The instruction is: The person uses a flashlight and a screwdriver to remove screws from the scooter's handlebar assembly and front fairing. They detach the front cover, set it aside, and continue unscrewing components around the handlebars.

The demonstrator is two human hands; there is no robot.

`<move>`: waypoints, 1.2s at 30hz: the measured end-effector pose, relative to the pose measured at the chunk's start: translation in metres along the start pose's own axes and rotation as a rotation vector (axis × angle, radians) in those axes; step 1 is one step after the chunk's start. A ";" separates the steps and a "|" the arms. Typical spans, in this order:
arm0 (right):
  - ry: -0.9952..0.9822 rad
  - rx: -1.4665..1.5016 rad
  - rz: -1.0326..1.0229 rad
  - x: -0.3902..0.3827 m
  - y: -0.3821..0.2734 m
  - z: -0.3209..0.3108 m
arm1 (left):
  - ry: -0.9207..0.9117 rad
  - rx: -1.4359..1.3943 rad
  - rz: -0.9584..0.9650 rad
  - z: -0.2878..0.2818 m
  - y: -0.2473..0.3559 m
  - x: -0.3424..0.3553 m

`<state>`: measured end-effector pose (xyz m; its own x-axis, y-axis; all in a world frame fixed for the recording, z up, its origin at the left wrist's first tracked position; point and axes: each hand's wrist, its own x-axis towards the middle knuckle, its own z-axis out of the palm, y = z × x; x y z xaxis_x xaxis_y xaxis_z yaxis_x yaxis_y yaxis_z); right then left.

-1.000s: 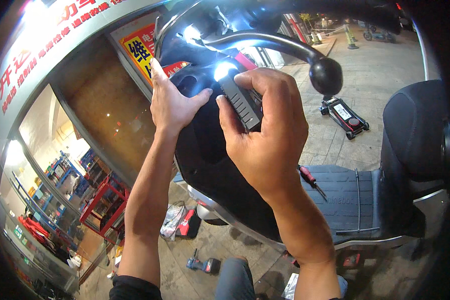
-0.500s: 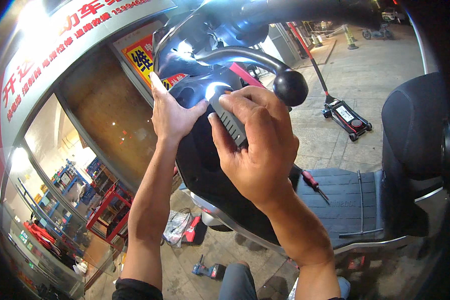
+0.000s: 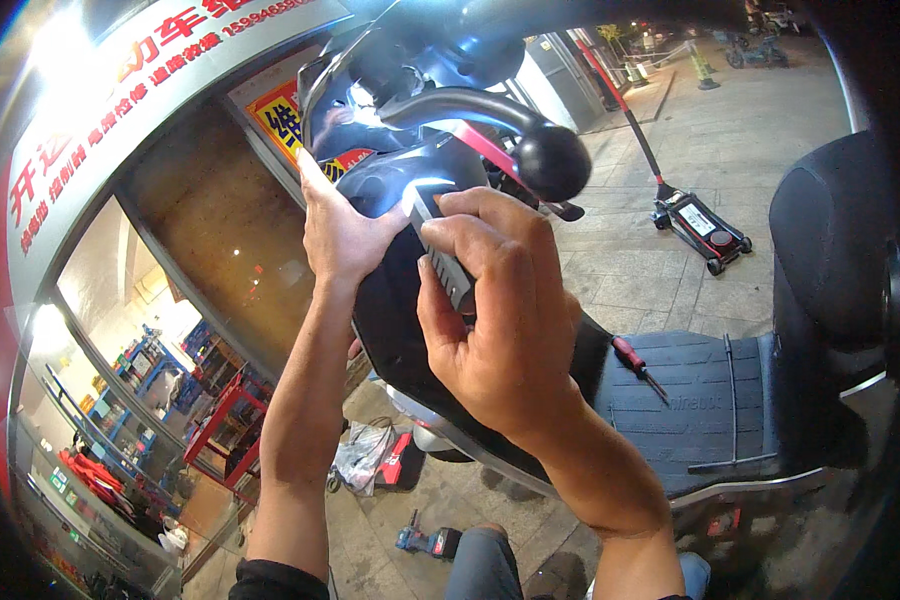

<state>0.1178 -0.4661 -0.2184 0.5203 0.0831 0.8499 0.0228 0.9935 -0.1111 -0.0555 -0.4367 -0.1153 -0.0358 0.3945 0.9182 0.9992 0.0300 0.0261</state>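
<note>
My right hand pinches a dark grey slotted block between thumb and fingers, close against the black front panel of an electric scooter. White light glares at the block's upper end. Spread over the panel's left side, my left hand has its thumb reaching toward the top of the block. Whether that thumb touches the block, I cannot tell. Above both hands is the handlebar's curved black lever with its round ball end. The block's far side is hidden by my right fingers.
A screwdriver and a thin metal rod lie on the scooter's footboard, before the seat. A floor jack stands beyond. On the ground are a cordless power tool and a plastic bag. A red cart stands left.
The block has tilted in my right hand, and its slotted face looks darker and narrower. My right hand has shifted slightly left and down in the view. My left hand stays on the panel.
</note>
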 end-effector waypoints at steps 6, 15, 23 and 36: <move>-0.041 0.004 -0.044 0.001 -0.005 0.000 | -0.052 -0.112 -0.105 0.001 -0.001 0.002; -0.071 0.044 -0.085 0.004 -0.011 0.012 | -0.067 0.059 -0.057 -0.006 0.000 -0.001; -0.095 0.019 -0.086 0.007 -0.013 0.008 | -0.018 0.062 0.001 -0.006 0.002 -0.003; -0.033 0.141 -0.130 0.005 -0.003 0.000 | -0.053 0.065 -0.061 -0.006 0.005 -0.002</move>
<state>0.1207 -0.4686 -0.2137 0.4926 -0.0466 0.8690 -0.0327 0.9969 0.0720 -0.0509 -0.4428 -0.1142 -0.0995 0.4382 0.8934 0.9919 0.1145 0.0543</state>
